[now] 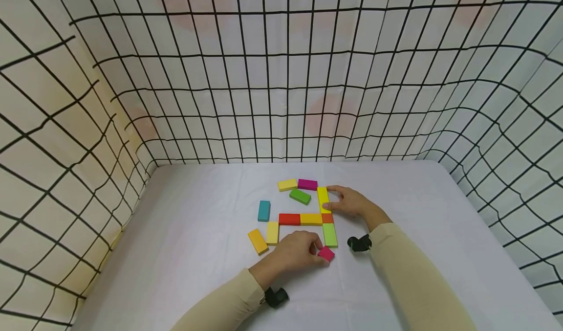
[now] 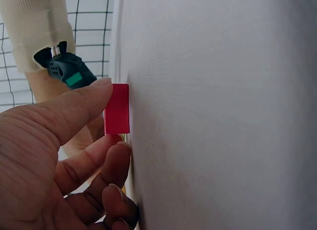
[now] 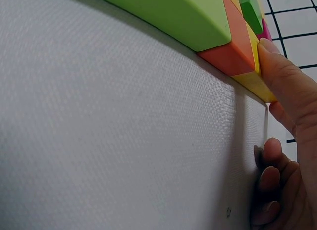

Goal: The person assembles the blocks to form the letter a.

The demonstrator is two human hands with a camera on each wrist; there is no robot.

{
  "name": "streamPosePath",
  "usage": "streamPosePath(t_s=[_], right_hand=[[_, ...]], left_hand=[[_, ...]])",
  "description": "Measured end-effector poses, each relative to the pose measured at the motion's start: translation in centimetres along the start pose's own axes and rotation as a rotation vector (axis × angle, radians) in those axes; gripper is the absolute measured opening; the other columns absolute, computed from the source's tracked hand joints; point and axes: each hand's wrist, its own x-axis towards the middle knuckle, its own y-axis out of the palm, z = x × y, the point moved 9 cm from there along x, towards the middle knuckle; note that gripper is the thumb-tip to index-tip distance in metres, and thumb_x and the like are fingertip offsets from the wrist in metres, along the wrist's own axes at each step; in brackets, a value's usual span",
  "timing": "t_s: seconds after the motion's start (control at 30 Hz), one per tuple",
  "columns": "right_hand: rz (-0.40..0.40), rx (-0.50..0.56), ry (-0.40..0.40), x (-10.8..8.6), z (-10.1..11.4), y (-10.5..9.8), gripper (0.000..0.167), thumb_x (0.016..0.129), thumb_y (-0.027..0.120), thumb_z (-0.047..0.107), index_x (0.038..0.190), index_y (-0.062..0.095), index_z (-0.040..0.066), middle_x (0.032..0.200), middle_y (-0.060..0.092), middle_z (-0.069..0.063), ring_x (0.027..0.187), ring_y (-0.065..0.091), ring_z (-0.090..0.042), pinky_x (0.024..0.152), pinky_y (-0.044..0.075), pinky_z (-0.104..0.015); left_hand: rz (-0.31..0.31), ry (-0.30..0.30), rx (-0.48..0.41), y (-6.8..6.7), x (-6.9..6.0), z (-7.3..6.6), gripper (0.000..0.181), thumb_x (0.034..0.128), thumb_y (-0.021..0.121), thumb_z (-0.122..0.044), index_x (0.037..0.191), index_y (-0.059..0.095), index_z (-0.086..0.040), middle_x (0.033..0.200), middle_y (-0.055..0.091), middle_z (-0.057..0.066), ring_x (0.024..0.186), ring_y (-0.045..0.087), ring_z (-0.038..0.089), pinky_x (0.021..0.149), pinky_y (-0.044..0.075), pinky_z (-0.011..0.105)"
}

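Observation:
Near the front of the layout, my left hand [image 1: 295,251] pinches a pink block [image 1: 326,253] between thumb and fingers. In the left wrist view the thumb lies at one end of this pink block [image 2: 117,109], close to the white surface. My right hand [image 1: 355,206] holds a bright yellow block [image 1: 323,200], thumb on its near part and index finger by its far end. That block joins a small orange block [image 1: 327,218], followed by a light green block [image 1: 330,235]. A row of an amber block [image 1: 311,219] and a red block [image 1: 289,219] runs left from the orange one.
A pale yellow block [image 1: 272,233], an orange-yellow block [image 1: 257,241] and a teal block [image 1: 264,210] lie to the left. Farther back are a green block [image 1: 300,196], a magenta block [image 1: 307,184] and another pale yellow block [image 1: 288,185]. Black wire mesh [image 1: 288,88] surrounds the white table [image 1: 198,233].

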Motion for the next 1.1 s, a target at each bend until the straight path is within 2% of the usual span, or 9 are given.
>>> streamPosePath(t_s=[0.53, 0.67, 0.8, 0.93, 1.0, 1.1], right_hand=[[-0.005, -0.01, -0.004, 0.2, 0.1, -0.1, 0.084, 0.087, 0.071, 0.059, 0.157, 0.041, 0.023, 0.148, 0.05, -0.023, 0.125, 0.049, -0.038, 0.112, 0.039, -0.065], [-0.004, -0.007, -0.001, 0.1, 0.1, 0.1, 0.083, 0.088, 0.072, 0.058, 0.157, 0.041, 0.024, 0.145, 0.052, -0.022, 0.123, 0.049, -0.037, 0.112, 0.039, -0.064], [-0.005, -0.003, 0.001, -0.1, 0.2, 0.1, 0.083, 0.088, 0.072, 0.057, 0.157, 0.041, 0.023, 0.147, 0.05, -0.023, 0.125, 0.049, -0.039, 0.112, 0.038, -0.065], [-0.002, -0.007, 0.003, -0.2, 0.4, 0.0, 0.083, 0.088, 0.072, 0.057, 0.157, 0.04, 0.023, 0.148, 0.049, -0.024, 0.127, 0.049, -0.039, 0.112, 0.038, -0.066], [-0.002, -0.004, 0.01, -0.2, 0.3, -0.1, 0.083, 0.088, 0.072, 0.057, 0.157, 0.04, 0.024, 0.147, 0.051, -0.022, 0.126, 0.048, -0.038, 0.112, 0.039, -0.064], [0.004, -0.007, 0.018, -0.1, 0.2, 0.0, 0.084, 0.087, 0.072, 0.058, 0.157, 0.04, 0.024, 0.144, 0.051, -0.021, 0.124, 0.048, -0.037, 0.111, 0.041, -0.062]], left_hand=[[-0.002, -0.014, -0.008, -0.1, -0.2, -0.1, 0.032, 0.0811, 0.084, -0.045, 0.097, 0.069, -0.022, 0.074, 0.059, -0.01, 0.071, 0.055, 0.007, 0.063, 0.045, 0.021], [-0.026, -0.017, -0.006, -0.5, -0.3, 0.2, 0.033, 0.0818, 0.083, -0.049, 0.098, 0.069, -0.023, 0.074, 0.059, -0.011, 0.071, 0.055, 0.006, 0.063, 0.045, 0.021], [-0.079, -0.005, 0.004, -2.1, -0.6, 0.6, 0.033, 0.0844, 0.08, -0.05, 0.101, 0.071, -0.022, 0.078, 0.06, -0.012, 0.071, 0.055, 0.006, 0.063, 0.046, 0.021], [-0.151, -0.001, -0.017, -5.1, -0.8, 1.6, 0.032, 0.0887, 0.077, -0.046, 0.104, 0.072, -0.019, 0.081, 0.062, -0.009, 0.072, 0.056, 0.009, 0.062, 0.047, 0.022], [-0.195, -0.028, -0.033, -6.7, -0.6, 2.7, 0.031, 0.0908, 0.075, -0.045, 0.104, 0.072, -0.017, 0.082, 0.063, -0.006, 0.072, 0.056, 0.011, 0.061, 0.047, 0.024], [-0.265, -0.108, -0.037, -9.0, -0.4, 5.0, 0.032, 0.0924, 0.074, -0.042, 0.109, 0.071, -0.015, 0.087, 0.064, -0.001, 0.074, 0.056, 0.015, 0.063, 0.049, 0.027]])
